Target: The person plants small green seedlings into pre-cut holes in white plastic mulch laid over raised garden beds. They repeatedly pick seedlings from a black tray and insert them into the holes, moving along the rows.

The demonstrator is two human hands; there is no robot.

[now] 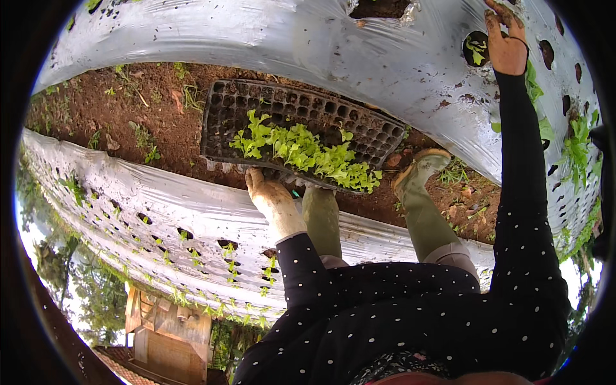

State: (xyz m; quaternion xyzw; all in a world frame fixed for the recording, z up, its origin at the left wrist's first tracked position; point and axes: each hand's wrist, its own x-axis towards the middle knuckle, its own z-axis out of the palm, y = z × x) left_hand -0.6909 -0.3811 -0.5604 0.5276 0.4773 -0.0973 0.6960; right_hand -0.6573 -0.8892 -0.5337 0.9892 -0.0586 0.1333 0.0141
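My left hand [272,195], in a pale, soiled glove, grips the near edge of a black plastic seedling tray [208,130]. Its fingertips go out of sight at the tray's rim. Light green lettuce seedlings [308,151] fill part of the tray's near side, while many other cells hold only soil or are bare. My right hand [507,43], ungloved and muddy, reaches far out over the silver plastic mulch [409,67]. Its fingers are apart, with nothing visible in them. Just beside it, a small seedling [476,50] stands in a round planting hole.
Below the tray runs a brown soil path [159,106] with small weeds. Another mulched bed [192,211] with rows of seedlings lies behind me. My green rubber boots [426,207] stand on the path. A larger torn hole [380,8] shows at the top. A wooden hut [168,332] is at lower left.
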